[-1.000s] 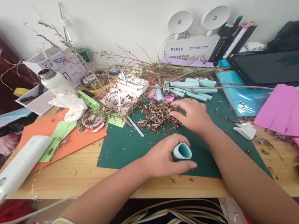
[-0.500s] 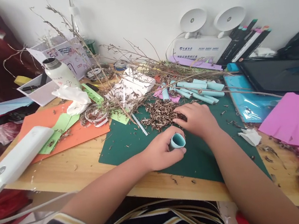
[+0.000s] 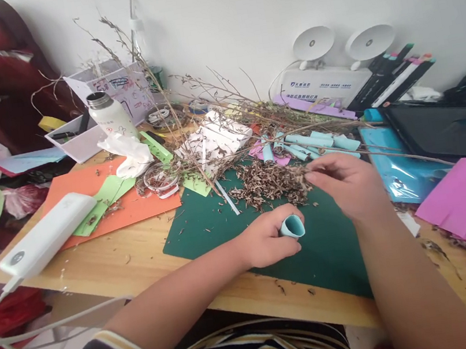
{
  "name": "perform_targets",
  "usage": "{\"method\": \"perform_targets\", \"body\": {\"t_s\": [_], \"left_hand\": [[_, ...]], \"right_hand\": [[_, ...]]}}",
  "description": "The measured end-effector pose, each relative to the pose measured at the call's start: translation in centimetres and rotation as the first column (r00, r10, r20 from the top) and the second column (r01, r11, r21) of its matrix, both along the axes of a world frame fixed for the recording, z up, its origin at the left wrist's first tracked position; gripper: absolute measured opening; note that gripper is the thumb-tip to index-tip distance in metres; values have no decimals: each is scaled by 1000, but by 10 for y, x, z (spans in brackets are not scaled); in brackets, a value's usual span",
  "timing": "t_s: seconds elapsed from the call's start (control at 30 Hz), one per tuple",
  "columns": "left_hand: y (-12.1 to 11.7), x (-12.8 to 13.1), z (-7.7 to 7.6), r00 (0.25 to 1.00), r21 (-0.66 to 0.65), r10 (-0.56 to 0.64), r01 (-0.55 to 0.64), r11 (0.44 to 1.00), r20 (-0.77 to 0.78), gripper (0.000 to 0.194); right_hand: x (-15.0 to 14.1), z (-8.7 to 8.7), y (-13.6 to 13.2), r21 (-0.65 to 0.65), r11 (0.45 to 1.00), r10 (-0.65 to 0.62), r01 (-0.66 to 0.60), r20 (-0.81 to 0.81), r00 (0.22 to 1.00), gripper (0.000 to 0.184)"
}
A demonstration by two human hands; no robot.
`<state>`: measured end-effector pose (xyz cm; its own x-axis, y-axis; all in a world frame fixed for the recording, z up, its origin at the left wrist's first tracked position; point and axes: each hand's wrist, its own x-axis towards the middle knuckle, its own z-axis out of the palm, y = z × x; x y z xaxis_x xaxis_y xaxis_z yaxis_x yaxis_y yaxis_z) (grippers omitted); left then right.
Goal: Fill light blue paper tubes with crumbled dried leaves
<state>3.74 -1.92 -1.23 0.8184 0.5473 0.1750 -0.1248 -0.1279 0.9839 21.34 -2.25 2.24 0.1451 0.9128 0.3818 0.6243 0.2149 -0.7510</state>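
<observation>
My left hand (image 3: 266, 237) is wrapped round a light-blue paper tube (image 3: 292, 226), whose open end faces up towards me. Over the dark green mat (image 3: 205, 225) it stays, in front of a heap of crumbled dried leaves (image 3: 269, 185). At the heap's right edge, my right hand (image 3: 350, 183) pinches some dried leaf bits between thumb and fingers. Behind that hand lie several more blue paper tubes (image 3: 315, 140), partly hidden by it. A thin white strip (image 3: 228, 197) rests on the mat left of the heap.
Dry twigs (image 3: 226, 102) stretch across the back. To the left are a white bottle (image 3: 110, 117), orange paper (image 3: 153, 201) and a white power bank (image 3: 49, 234). On the right lie pink paper strips (image 3: 460, 202), a blue packet (image 3: 403, 172) and a dark tablet (image 3: 441, 132). An emergency light (image 3: 324, 82) stands behind.
My right hand has lifted and drawn right, off the leaf heap, with its fingers pinched together. My left hand still holds the tube. The whole view has shifted slightly.
</observation>
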Motion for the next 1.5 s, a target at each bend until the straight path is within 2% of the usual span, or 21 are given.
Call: {"method": "perform_targets", "body": {"t_s": [0.07,0.13,0.2,0.27,0.4,0.57,0.7,0.87,0.97,1.07,1.17,1.23,1.37,1.5], "left_hand": [[0,1,-1,1000,-2,2,-2,1000,13,15],[1,2,-2,999,-8,-4,5,1000,34,14],[1,3,0,998,-5,-22,22,1000,53,14],[2,4,2,998,-4,-38,38,999,52,15],[0,4,4,1000,-48,7,-6,999,11,17],[-2,3,1,998,-55,62,-61,997,19,20],[-3,2,-1,997,-20,64,-64,998,37,20],[-3,2,-1,997,2,75,-75,997,19,20],[-3,2,-1,997,16,70,-71,997,12,18],[-3,2,-2,998,27,56,-56,998,9,18],[-3,4,-3,998,39,44,-46,998,46,19],[-3,4,-3,996,40,31,-34,999,78,22],[-2,3,-3,998,41,44,-46,998,44,25],[-1,3,-5,998,80,43,-47,996,45,19]], "right_hand": [[-5,-3,-11,111,985,145,-129,-150,978,6],[-11,-5,-19,196,940,318,-278,-216,923,12],[-15,-4,-25,217,886,450,-409,-193,872,18],[-17,-2,-27,182,863,495,-472,-117,861,24],[-18,3,-28,159,862,479,-482,60,876,29],[-19,11,-27,235,769,514,-595,328,793,23],[-19,13,-28,271,740,480,-615,428,766,15],[-21,13,-30,237,732,475,-639,495,728,9],[-23,11,-30,244,755,461,-609,464,757,6],[-24,7,-29,261,780,464,-568,366,806,20],[-25,6,-29,267,769,479,-581,360,800,27],[-25,7,-29,260,762,474,-594,401,784,22],[-23,9,-30,265,772,428,-578,456,781,4],[-24,8,-30,214,774,401,-596,563,723,25]]}}
